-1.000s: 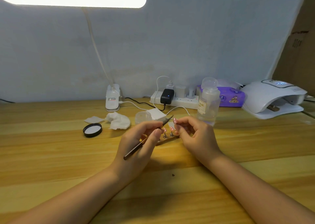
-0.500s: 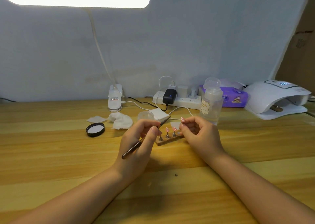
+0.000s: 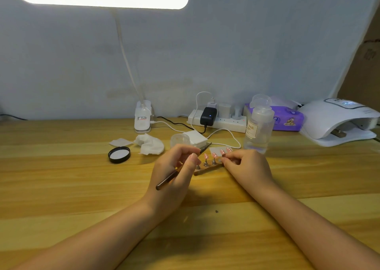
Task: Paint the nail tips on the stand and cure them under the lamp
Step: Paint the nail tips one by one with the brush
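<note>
A small wooden stand (image 3: 207, 169) lies on the table between my hands, with several pink nail tips (image 3: 214, 155) on metal pegs. My left hand (image 3: 174, 167) grips a thin brown-handled brush (image 3: 167, 180), its dark tip pointing up and right just above the leftmost pegs. My right hand (image 3: 245, 166) has its fingers curled at the right end of the stand, touching or pinching it near the rightmost pegs. The white curing lamp (image 3: 337, 119) stands at the far right, its display lit.
A clear bottle (image 3: 258, 130) stands just behind my right hand. A small clear jar (image 3: 180, 140), white pads (image 3: 194, 138), crumpled wipes (image 3: 150, 144) and a black lid (image 3: 119, 154) lie behind my left hand. A power strip (image 3: 218, 120), cables and a purple wipes pack (image 3: 286, 118) line the wall.
The stand has come down from between my hands onto the table. My right hand has shifted right, uncovering more of the nail tips. The brush stays in my left hand.
</note>
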